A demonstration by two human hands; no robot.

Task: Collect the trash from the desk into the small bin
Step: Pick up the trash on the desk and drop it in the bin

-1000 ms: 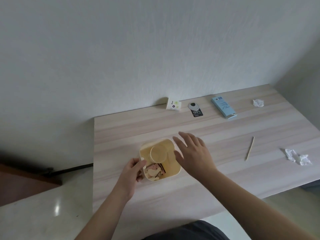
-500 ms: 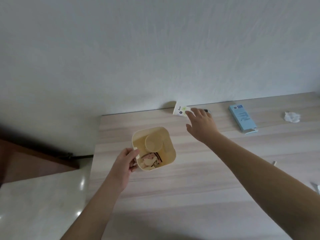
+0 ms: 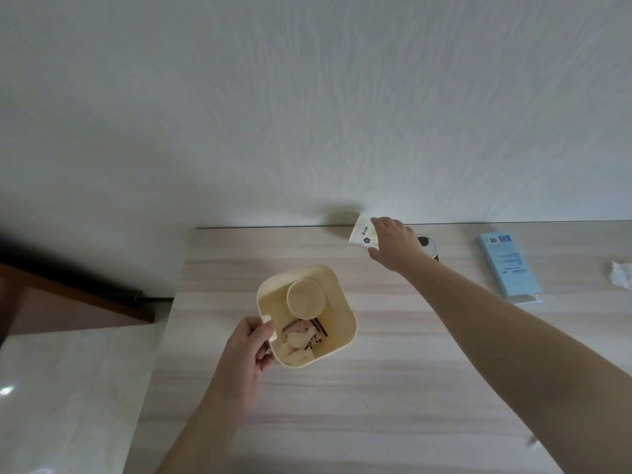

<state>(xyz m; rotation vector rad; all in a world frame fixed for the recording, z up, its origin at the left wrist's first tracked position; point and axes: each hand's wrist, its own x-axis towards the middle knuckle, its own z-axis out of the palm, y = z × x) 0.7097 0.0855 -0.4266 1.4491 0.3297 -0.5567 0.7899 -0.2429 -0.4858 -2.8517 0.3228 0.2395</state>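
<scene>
Paper cup (image 3: 363,233) on its side, mouth leftward, in right hand's (image 3: 393,244) grip.

Plain room, wooden desk (image 3: 342,405) against white wall (image 3: 307,97)

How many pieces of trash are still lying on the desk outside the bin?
4: a white flower-print paper cup under the right hand, a round black-and-white tag beside it, a light blue carton, a crumpled white tissue at right. More may lie out of frame.
</scene>
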